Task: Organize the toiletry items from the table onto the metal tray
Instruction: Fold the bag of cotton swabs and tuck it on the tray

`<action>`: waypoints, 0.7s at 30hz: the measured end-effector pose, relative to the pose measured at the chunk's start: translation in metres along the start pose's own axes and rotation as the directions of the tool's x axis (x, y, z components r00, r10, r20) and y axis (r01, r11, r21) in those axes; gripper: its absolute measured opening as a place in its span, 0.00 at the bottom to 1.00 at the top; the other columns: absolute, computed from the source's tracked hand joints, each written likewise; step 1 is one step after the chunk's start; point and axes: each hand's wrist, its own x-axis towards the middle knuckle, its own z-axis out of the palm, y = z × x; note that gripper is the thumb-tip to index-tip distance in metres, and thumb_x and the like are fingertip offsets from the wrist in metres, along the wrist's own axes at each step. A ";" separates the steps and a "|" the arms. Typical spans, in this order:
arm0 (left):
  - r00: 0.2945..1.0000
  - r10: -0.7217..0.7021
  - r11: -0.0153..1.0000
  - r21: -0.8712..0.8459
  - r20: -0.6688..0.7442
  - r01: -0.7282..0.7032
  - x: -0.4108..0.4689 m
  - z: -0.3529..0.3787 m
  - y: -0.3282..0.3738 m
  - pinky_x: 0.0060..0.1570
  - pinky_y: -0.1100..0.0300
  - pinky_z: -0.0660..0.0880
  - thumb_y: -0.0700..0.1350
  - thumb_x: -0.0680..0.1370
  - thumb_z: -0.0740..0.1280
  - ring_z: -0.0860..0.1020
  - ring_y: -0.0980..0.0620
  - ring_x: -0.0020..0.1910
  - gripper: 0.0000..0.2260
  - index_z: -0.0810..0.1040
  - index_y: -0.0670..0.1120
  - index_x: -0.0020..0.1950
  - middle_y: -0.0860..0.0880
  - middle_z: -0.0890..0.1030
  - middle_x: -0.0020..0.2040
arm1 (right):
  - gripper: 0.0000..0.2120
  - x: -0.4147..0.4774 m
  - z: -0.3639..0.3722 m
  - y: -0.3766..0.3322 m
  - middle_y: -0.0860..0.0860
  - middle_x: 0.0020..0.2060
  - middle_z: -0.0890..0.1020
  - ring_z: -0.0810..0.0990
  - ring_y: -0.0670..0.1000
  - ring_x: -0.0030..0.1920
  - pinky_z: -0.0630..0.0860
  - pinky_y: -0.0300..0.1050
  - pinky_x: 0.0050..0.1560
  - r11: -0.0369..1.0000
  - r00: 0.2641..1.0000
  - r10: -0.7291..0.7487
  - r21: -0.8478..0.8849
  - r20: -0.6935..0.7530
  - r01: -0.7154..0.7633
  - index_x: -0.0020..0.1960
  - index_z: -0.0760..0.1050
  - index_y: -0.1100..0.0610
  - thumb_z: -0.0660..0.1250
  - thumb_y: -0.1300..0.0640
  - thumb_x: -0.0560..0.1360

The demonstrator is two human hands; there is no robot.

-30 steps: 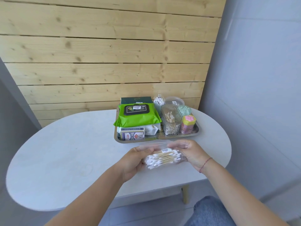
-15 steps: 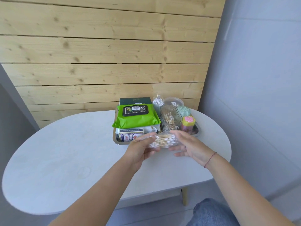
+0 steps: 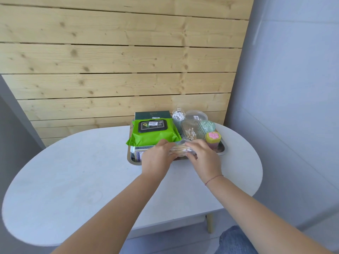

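**A:** Both on it now: our left grip [image 3: 157,158] and right grip [image 3: 203,159] pinch the bag of cotton swabs [image 3: 180,149] over the near edge of the metal tray [image 3: 224,150].

**B:** Tight spot. We could knock the clear box [image 3: 191,132] of loose swabs just beyond, or leave the bag hanging off the rim onto the counter [image 3: 73,171].

**A:** The wipes pack [image 3: 154,133] fills the left side, sitting on small boxes.
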 end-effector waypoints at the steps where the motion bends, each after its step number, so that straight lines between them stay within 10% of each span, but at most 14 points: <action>1: 1.000 0.021 0.999 0.037 -0.007 -0.021 0.001 0.005 -0.001 0.33 0.53 0.76 0.52 0.74 0.69 0.81 0.43 0.41 0.11 0.81 0.51 0.54 0.51 0.78 0.52 | 0.13 -0.001 0.002 0.000 0.52 0.47 0.81 0.82 0.56 0.39 0.77 0.45 0.31 0.997 0.999 -0.037 -0.075 -0.026 0.035 0.51 0.82 0.53 0.74 0.58 0.66; 6: 0.998 0.069 0.969 0.239 0.010 -0.069 0.006 0.021 -0.003 0.21 0.66 0.49 0.43 0.65 0.77 0.77 0.47 0.25 0.07 0.80 0.48 0.38 0.49 0.76 0.38 | 0.11 0.004 0.010 0.005 0.51 0.36 0.79 0.78 0.54 0.33 0.71 0.42 0.27 0.931 0.979 -0.194 -0.327 -0.061 0.164 0.41 0.82 0.54 0.79 0.57 0.61; 13: 0.997 0.075 0.972 0.223 0.016 -0.077 0.004 0.028 -0.004 0.20 0.62 0.60 0.32 0.56 0.76 0.78 0.46 0.25 0.16 0.80 0.48 0.37 0.50 0.79 0.31 | 0.08 0.004 0.021 0.010 0.51 0.33 0.77 0.79 0.55 0.33 0.74 0.46 0.31 0.912 0.974 -0.224 -0.357 -0.019 0.203 0.39 0.78 0.54 0.75 0.63 0.64; 18: 0.997 0.072 0.966 0.249 0.022 -0.075 0.002 0.026 0.001 0.31 0.55 0.64 0.29 0.68 0.65 0.76 0.42 0.46 0.11 0.80 0.42 0.45 0.44 0.78 0.47 | 0.12 0.004 0.028 0.012 0.52 0.31 0.75 0.77 0.56 0.34 0.74 0.46 0.31 0.911 0.978 -0.199 -0.356 0.063 0.208 0.34 0.76 0.55 0.76 0.67 0.59; 21: 0.994 0.043 0.951 0.301 0.104 -0.073 0.003 0.019 0.005 0.28 0.58 0.65 0.30 0.60 0.71 0.79 0.43 0.37 0.11 0.81 0.43 0.37 0.45 0.78 0.38 | 0.12 0.005 0.029 0.012 0.53 0.31 0.75 0.77 0.56 0.33 0.73 0.46 0.32 0.894 0.969 -0.232 -0.376 0.079 0.245 0.33 0.76 0.56 0.74 0.69 0.57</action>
